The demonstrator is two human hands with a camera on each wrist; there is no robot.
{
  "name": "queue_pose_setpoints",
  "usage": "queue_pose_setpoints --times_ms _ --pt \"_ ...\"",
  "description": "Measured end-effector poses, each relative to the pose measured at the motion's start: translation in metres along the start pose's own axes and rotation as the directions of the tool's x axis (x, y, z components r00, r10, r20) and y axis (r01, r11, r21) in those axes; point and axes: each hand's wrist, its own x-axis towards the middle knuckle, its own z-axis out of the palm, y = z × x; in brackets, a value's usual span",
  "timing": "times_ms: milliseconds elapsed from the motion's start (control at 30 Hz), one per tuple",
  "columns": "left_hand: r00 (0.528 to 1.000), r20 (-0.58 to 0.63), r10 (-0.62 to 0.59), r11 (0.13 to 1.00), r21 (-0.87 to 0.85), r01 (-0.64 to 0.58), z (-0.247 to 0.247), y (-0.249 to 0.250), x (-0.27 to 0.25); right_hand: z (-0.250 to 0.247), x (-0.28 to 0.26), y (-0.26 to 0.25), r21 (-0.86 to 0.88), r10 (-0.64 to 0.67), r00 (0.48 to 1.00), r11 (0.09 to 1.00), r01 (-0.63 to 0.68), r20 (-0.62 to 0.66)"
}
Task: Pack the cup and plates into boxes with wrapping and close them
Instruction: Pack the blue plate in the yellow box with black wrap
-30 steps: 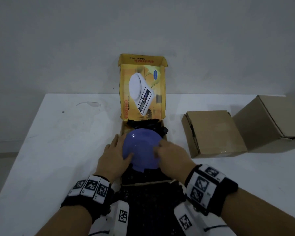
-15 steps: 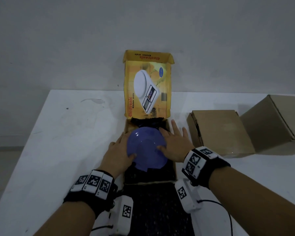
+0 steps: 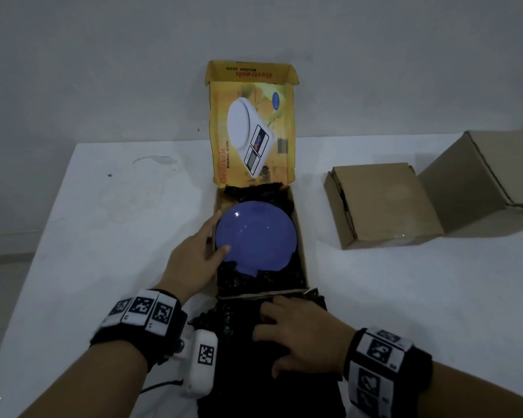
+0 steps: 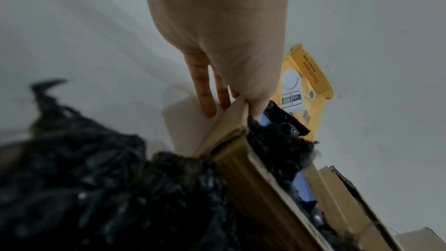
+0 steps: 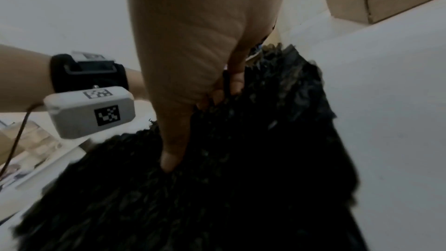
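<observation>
A blue plate (image 3: 255, 236) lies flat in the open yellow kitchen-scale box (image 3: 300, 236), on black wrapping. The box lid (image 3: 251, 131) stands upright at the back. My left hand (image 3: 207, 239) is at the box's left wall, thumb on the plate's rim and straight fingers (image 4: 205, 91) outside the wall (image 4: 253, 178). A strip of black wrapping (image 3: 239, 357) hangs out of the box's near end across the table. My right hand (image 3: 272, 336) lies on it with bent fingers (image 5: 233, 83) gripping the wrapping (image 5: 241, 178) and the thumb pressed down.
Two brown cardboard boxes stand to the right, a flat one (image 3: 381, 203) and a larger one (image 3: 489, 182) behind it. The white table (image 3: 118, 221) ends at a grey wall at the back. A cable runs from my left wrist camera.
My right hand has left the plate's right side and moved back toward me onto the loose wrapping. The left hand stays at the plate's left edge.
</observation>
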Motion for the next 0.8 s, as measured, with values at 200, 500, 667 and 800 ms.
queue_pose_setpoints --times_ms 200,500,667,800 --pt "1.0 0.011 0.005 0.999 -0.049 -0.004 0.001 -0.003 -0.003 -0.017 -0.014 0.001 0.243 0.115 0.966 0.968 -0.057 -0.232" --pt "1.0 -0.007 0.007 0.999 -0.042 -0.007 0.007 -0.006 -0.001 -0.055 -0.026 0.028 0.429 0.455 0.762 0.866 -0.258 -0.461" --pt "1.0 -0.027 0.008 0.998 -0.055 -0.01 0.011 -0.009 0.0 -0.057 -0.016 0.037 0.785 0.731 0.581 0.573 -0.237 -0.358" --pt "0.999 -0.026 0.019 0.997 -0.078 -0.021 0.012 -0.009 -0.001 -0.064 -0.007 0.039 0.869 0.798 0.484 0.475 -0.136 -0.36"
